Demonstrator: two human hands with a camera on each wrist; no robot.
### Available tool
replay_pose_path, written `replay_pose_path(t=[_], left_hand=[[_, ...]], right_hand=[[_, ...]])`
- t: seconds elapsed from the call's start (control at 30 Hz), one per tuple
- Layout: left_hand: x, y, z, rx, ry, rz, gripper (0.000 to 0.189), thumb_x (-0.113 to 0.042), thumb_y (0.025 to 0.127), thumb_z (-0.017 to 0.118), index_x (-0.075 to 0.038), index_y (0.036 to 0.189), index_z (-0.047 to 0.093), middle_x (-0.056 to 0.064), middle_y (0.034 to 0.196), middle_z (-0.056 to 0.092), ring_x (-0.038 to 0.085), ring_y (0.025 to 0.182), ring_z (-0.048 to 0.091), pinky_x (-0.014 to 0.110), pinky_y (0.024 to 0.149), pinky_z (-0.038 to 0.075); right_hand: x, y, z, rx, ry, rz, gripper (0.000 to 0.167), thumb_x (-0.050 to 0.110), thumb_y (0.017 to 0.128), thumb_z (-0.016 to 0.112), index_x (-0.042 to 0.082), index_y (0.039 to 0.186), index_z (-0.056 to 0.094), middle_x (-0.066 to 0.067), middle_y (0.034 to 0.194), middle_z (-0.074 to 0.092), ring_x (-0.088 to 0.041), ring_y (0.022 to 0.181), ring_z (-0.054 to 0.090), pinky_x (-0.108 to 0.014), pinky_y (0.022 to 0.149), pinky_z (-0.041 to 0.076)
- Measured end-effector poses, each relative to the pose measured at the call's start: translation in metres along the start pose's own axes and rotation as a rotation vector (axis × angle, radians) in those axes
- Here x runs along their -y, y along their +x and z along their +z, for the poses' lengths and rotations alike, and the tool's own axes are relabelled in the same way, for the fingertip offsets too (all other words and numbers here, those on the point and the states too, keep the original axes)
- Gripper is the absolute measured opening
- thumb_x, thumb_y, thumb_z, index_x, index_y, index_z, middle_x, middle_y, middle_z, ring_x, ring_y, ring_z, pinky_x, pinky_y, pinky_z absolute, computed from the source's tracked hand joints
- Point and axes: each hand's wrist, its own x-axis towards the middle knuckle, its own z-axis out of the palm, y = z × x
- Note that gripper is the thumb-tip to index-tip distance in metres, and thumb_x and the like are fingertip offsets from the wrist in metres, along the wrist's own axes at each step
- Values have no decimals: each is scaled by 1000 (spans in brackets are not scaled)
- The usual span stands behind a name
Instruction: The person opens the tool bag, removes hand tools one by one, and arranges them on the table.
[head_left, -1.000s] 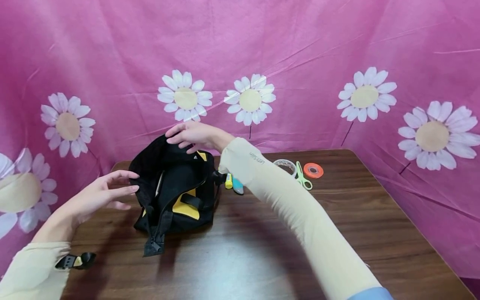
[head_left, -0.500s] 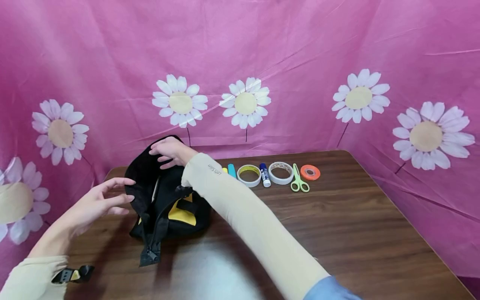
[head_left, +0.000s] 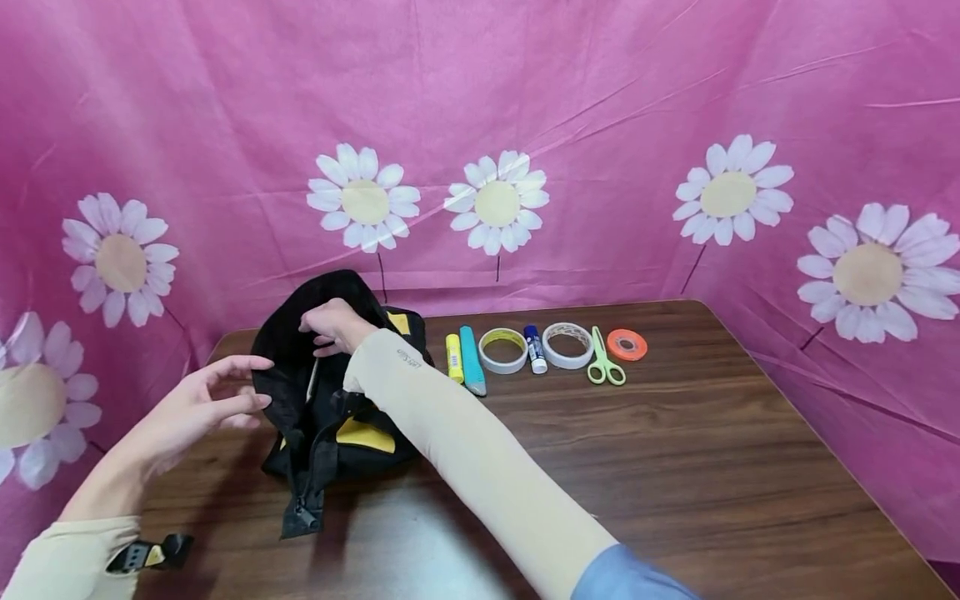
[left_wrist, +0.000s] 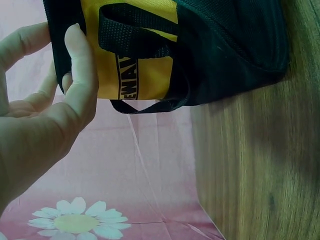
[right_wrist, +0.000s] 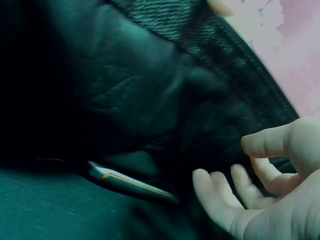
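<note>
A black and yellow zip bag (head_left: 365,436) stands at the left of the table with its mouth spread wide. My left hand (head_left: 197,407) pinches the left rim; in the left wrist view its thumb (left_wrist: 82,65) lies on the near side of the black edge, with fingers behind it. My right hand (head_left: 337,325) reaches into the bag's mouth, fingers loosely bent and nothing between them. In the right wrist view a thin white item with an orange line (right_wrist: 132,182) lies inside the dark bag, a little apart from the fingertips; its kind is unclear.
Right of the bag stand a row: a yellow tube (head_left: 454,358), a teal cutter-like tool (head_left: 472,362), a tape roll (head_left: 482,360), a blue glue stick (head_left: 535,350), a white tape roll (head_left: 547,354), green scissors (head_left: 600,357) and an orange tape roll (head_left: 636,352). A pink curtain hangs behind.
My right hand has moved left and down from above the bag's back rim into its mouth. The left hand stays at the left rim. The row of items has come into view.
</note>
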Motion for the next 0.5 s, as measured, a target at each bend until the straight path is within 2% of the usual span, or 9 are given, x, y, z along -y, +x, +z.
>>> replay_pose_path(t=[0.07,0.17,0.27,0.4,0.5], left_hand=[[0,0,0,-4,-3,-1,43,8,98,57,-20,130,60,2,111,59,12,95,70,33,74,59],[0,0,1,-11,10,0,43,8,98,58,-21,130,61,4,110,56,12,94,71,32,73,59],[1,-1,1,-12,24,6,44,8,97,58,-21,130,61,6,109,52,13,92,71,34,71,60],[3,-1,1,-4,19,14,44,9,98,57,-20,130,60,7,109,48,14,91,71,35,71,60],[4,-2,1,-3,16,20,44,9,98,57,-19,132,60,7,109,47,14,92,71,35,71,60]], right_hand=[[-9,3,3,15,7,-5,7,-3,87,67,1,90,72,-3,103,67,-36,105,66,-44,82,59],[-22,7,5,23,15,2,17,-6,88,66,1,102,73,-5,102,69,-37,112,64,-47,87,57],[-34,10,8,11,17,9,27,-9,87,67,2,112,71,-6,94,71,-35,110,65,-49,89,56],[-47,19,12,-12,-29,-11,31,-11,85,69,4,112,69,-6,79,71,-28,87,68,-50,85,57],[-56,26,15,-28,-99,-33,34,-11,82,74,6,111,70,-4,77,68,-24,67,64,-46,78,59]])
